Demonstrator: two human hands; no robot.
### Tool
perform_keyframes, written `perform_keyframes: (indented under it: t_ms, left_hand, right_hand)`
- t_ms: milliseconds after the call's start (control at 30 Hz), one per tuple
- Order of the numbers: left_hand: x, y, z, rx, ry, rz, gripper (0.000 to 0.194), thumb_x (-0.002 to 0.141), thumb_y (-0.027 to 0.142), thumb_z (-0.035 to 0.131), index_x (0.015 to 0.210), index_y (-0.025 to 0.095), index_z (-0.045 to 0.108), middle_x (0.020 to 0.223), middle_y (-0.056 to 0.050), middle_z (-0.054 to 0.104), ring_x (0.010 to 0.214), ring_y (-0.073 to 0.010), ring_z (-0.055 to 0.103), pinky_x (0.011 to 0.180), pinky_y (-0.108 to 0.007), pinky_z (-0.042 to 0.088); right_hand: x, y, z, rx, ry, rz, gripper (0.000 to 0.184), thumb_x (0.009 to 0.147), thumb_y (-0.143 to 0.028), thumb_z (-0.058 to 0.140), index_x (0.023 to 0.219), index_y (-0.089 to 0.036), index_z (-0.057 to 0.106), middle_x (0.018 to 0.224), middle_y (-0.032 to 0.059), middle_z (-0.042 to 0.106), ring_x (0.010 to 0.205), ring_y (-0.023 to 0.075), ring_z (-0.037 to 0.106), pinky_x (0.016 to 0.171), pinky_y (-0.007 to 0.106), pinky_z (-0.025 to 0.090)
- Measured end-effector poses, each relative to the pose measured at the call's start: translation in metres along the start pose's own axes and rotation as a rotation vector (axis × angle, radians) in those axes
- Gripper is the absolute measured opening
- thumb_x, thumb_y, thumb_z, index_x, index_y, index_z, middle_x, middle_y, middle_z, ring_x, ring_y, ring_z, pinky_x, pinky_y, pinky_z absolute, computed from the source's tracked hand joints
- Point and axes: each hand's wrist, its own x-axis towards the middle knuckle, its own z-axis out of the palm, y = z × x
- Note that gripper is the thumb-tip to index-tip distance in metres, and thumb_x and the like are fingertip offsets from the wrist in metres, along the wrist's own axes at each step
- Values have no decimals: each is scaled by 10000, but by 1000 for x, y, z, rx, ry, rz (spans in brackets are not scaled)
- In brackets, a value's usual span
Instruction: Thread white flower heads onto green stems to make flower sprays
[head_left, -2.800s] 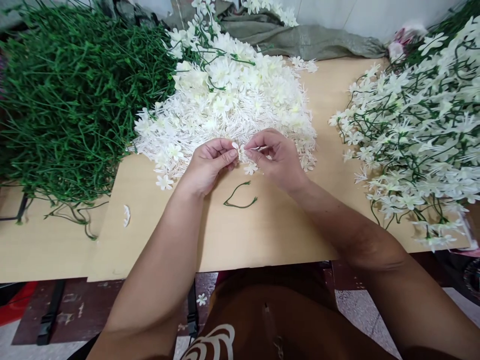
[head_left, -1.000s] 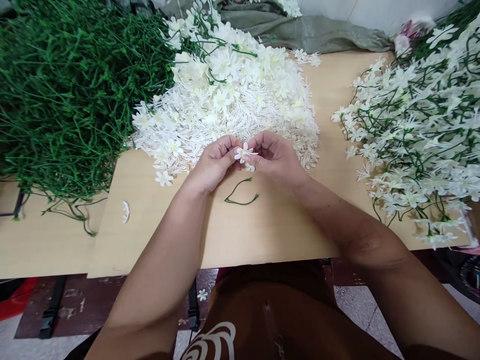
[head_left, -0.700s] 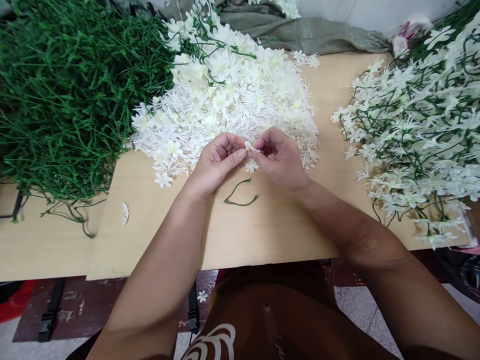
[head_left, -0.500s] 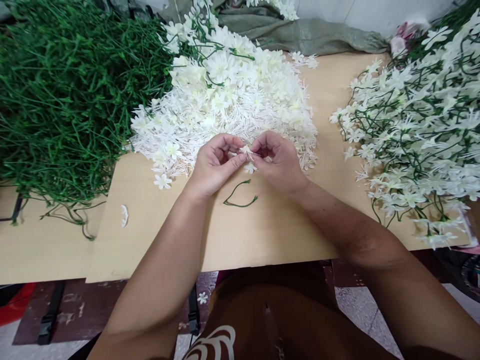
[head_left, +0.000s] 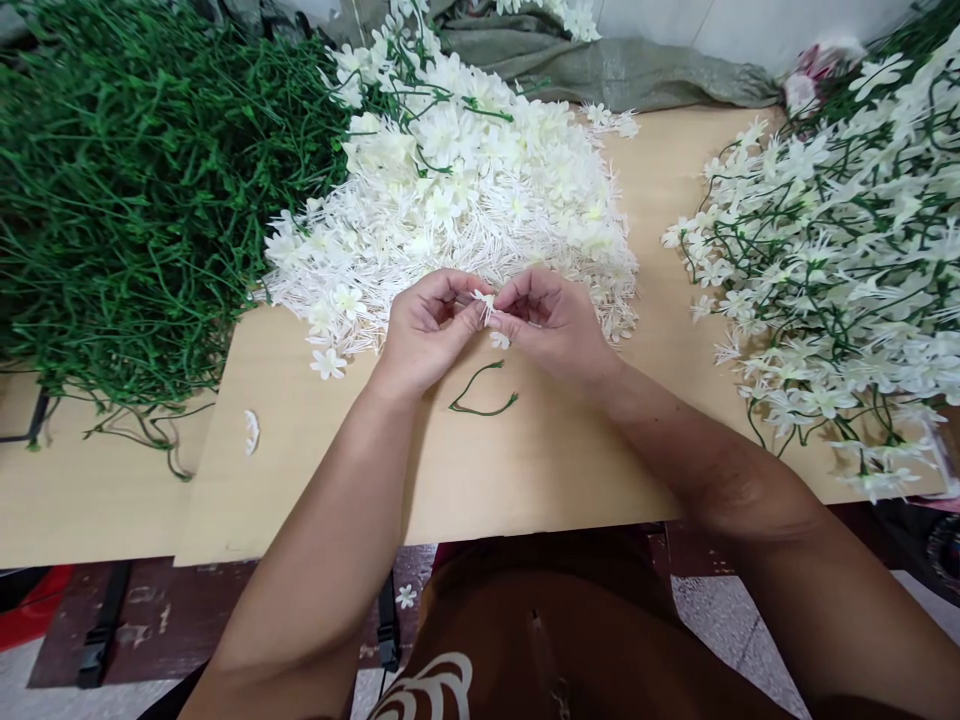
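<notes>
My left hand (head_left: 424, 330) and my right hand (head_left: 551, 322) meet at the near edge of a heap of loose white artificial flowers (head_left: 465, 200). Both pinch one small white flower piece (head_left: 484, 300) between thumb and fingertips. Another white blossom (head_left: 499, 340) lies just below the hands. A bare green wire stem (head_left: 482, 392) rests on the tan table (head_left: 525, 460) right under my wrists.
A big mound of green stems (head_left: 142, 190) fills the left side. Finished stems with white blossoms (head_left: 840, 260) are piled at the right. A grey cloth (head_left: 615, 75) lies at the back. A loose blossom (head_left: 328, 362) and a white scrap (head_left: 251, 432) sit on the table at the left.
The hands stayed at the same spot and kept working the small flower piece between the fingertips, turning it; the open blossom seen a second ago is now mostly hidden by the fingers.
</notes>
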Motion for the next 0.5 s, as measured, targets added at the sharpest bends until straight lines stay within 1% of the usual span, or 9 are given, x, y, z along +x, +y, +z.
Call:
perform_keyframes:
  t_ms: [100,300,400,500]
  left_hand:
    - [0,0,0,32,26,25,189,667,270,839,739,199,680,677,5,642,603,-106,536,610,-252,457]
    - [-2,-2,-3,19,12,79,306,648,454,838,740,212,676,688,-1,646,601,-110,551,583,-264,463]
    - [0,-4,-5,26,4,107,354,622,486,845,754,207,671,695,-3,652,591,-109,565,573,-263,473]
    - [1,-6,-6,51,2,121,373,627,504,835,748,201,653,698,-10,654,597,-116,579,580,-268,483]
  right_hand:
    - [-1,0,1,-1,8,-2,383,698,-479,780,772,-184,547,744,-23,571,685,88,548,661,260,509]
    - [-3,0,2,-73,83,-75,303,752,-417,748,776,-179,562,734,-22,571,672,84,540,650,258,495]
    - [-4,-1,2,-81,88,-98,277,777,-397,730,783,-177,561,726,-23,568,663,83,542,640,256,490]
    - [-4,-1,2,-78,86,-108,257,786,-378,721,788,-177,561,725,-22,573,653,82,546,632,255,489]
